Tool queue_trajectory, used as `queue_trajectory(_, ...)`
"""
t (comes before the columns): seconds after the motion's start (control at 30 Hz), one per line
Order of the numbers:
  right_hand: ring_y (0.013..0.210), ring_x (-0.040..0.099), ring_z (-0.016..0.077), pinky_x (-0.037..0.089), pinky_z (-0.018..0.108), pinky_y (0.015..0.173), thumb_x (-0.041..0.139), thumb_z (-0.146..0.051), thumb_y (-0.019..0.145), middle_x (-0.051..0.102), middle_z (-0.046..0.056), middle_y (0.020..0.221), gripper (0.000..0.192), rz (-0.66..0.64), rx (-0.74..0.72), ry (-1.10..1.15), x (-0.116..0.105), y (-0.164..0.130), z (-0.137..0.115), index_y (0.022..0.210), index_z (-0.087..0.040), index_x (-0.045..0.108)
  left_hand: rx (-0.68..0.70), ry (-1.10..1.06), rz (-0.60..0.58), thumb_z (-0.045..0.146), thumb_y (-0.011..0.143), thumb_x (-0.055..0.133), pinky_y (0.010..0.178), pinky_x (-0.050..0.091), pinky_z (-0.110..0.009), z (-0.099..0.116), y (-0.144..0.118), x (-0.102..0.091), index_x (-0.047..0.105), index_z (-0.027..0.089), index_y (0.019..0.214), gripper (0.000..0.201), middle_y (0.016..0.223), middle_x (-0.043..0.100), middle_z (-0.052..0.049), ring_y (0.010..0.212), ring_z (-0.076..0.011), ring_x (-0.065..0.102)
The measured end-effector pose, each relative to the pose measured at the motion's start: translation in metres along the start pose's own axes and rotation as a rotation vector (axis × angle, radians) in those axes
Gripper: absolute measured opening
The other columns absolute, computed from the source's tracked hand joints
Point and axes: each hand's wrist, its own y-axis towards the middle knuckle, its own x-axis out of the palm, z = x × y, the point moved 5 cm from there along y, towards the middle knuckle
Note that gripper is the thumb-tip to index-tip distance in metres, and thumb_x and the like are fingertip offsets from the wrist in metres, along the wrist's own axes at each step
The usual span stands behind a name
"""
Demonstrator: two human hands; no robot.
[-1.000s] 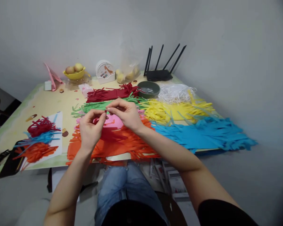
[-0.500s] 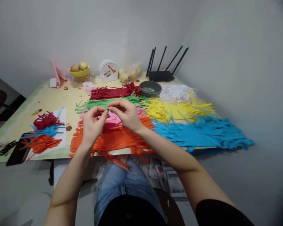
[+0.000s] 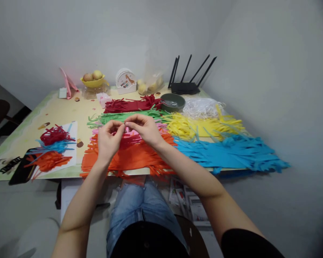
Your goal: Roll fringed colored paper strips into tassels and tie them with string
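Observation:
My left hand (image 3: 109, 139) and my right hand (image 3: 146, 132) meet in the air over the table, fingertips pinched together. Whatever lies between them is too small to make out. Beneath them spreads an orange fringed paper sheet (image 3: 130, 157), reaching the table's front edge and partly covered by my forearms. Behind it are pink fringed paper (image 3: 131, 139), green fringed paper (image 3: 115, 117) and dark red fringed paper (image 3: 133, 105). To the right lie yellow fringed paper (image 3: 204, 126) and, closer, blue fringed paper (image 3: 212, 152), whose strips overhang the edge.
On the left, red, blue and orange strip bundles (image 3: 52, 161) rest on white paper beside a black phone (image 3: 20, 172). A dark green bowl (image 3: 172, 103), white shredded strips (image 3: 201, 107), a black router (image 3: 184, 87) and a yellow fruit bowl (image 3: 93, 83) stand toward the wall.
Both hands stay pinched together at nearly the same spot. Orange strips that hung below the table edge under my hands have mostly gone from there. The view has shifted slightly.

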Motion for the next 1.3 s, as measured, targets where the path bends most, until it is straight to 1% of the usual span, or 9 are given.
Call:
queue_trajectory(0.1,0.062,0.060,0.0115,0.051,0.027,0.064,0.085,-0.044,0.068,0.068,-0.001,0.067,0.034,-0.016,0.019,0.000,-0.003,0.002,-0.002,0.079,-0.016,0.071,0.087,0.134,0.022,0.024,0.085,0.066,0.070,0.050,-0.025,0.008,-0.002,0.000,0.069,0.017,0.078,0.010,0.074,0.073,-0.003,0.070,-0.0144,0.067)
queue_trajectory(0.23,0.069,0.064,0.0131,0.054,0.029,0.070,0.085,-0.047,0.069,0.070,0.000,0.073,0.037,-0.027,0.031,-0.001,-0.005,0.002,-0.005,0.085,-0.016,0.071,0.056,0.052,-0.067,0.023,0.086,0.064,0.069,0.052,-0.025,0.008,0.000,0.003,0.072,0.016,0.085,0.010,0.079,0.076,-0.004,0.073,-0.0159,0.070)
queue_trajectory(0.43,0.069,0.062,0.0122,0.054,0.029,0.072,0.088,-0.044,0.063,0.070,0.000,0.074,0.038,-0.051,0.108,0.018,-0.004,0.002,-0.006,0.082,-0.015,0.073,0.129,0.106,0.044,0.021,0.084,0.069,0.067,0.051,-0.022,0.008,-0.003,0.001,0.066,0.018,0.079,0.006,0.076,0.073,-0.001,0.072,-0.0137,0.069)
queue_trajectory(0.67,0.066,0.058,0.0103,0.049,0.026,0.069,0.092,-0.042,0.056,0.069,-0.001,0.071,0.039,-0.056,0.188,0.137,-0.001,0.001,-0.002,0.078,-0.015,0.074,0.214,0.123,0.075,0.023,0.087,0.067,0.065,0.050,-0.022,0.007,-0.012,0.002,0.066,0.018,0.081,0.008,0.076,0.071,0.000,0.071,-0.0127,0.067)
queue_trajectory(0.77,0.066,0.057,0.0103,0.048,0.026,0.067,0.092,-0.045,0.056,0.068,-0.001,0.070,0.040,-0.020,0.145,0.096,-0.002,0.000,-0.004,0.076,-0.015,0.073,0.278,0.230,0.128,0.020,0.088,0.064,0.070,0.051,-0.024,0.014,-0.014,0.002,0.067,0.018,0.082,0.006,0.079,0.072,-0.001,0.074,-0.0130,0.067)
queue_trajectory(0.93,0.071,0.061,0.0127,0.052,0.028,0.072,0.089,-0.051,0.060,0.070,0.000,0.073,0.042,0.041,0.024,0.020,-0.003,-0.002,-0.011,0.075,-0.016,0.072,0.217,0.111,0.039,0.020,0.087,0.066,0.068,0.052,-0.022,0.017,-0.011,0.004,0.069,0.018,0.085,0.004,0.080,0.073,-0.001,0.073,-0.0131,0.069)
queue_trajectory(1.07,0.076,0.065,0.0144,0.054,0.030,0.077,0.088,-0.053,0.061,0.071,0.001,0.078,0.043,0.045,-0.003,0.012,-0.001,-0.006,-0.005,0.077,-0.017,0.072,0.279,0.197,0.139,0.017,0.087,0.066,0.070,0.051,-0.022,0.015,-0.016,0.002,0.067,0.018,0.084,0.003,0.079,0.072,-0.001,0.073,-0.0124,0.067)
queue_trajectory(1.13,0.078,0.065,0.0150,0.054,0.030,0.077,0.086,-0.056,0.065,0.070,0.002,0.080,0.044,0.041,-0.039,-0.037,-0.003,-0.008,-0.006,0.079,-0.017,0.073,0.228,0.108,0.119,0.019,0.086,0.068,0.070,0.051,-0.023,0.009,-0.016,0.002,0.067,0.018,0.083,0.003,0.078,0.072,-0.001,0.073,-0.0128,0.068)
queue_trajectory(1.3,0.081,0.064,0.0146,0.051,0.028,0.077,0.076,-0.051,0.082,0.070,0.004,0.082,0.033,-0.084,-0.170,-0.307,-0.006,-0.009,-0.022,0.084,-0.018,0.079,-0.047,-0.235,0.012,0.032,0.077,0.081,0.070,0.054,-0.023,-0.005,-0.012,0.001,0.065,0.017,0.080,0.022,0.076,0.072,-0.003,0.074,-0.0148,0.070)
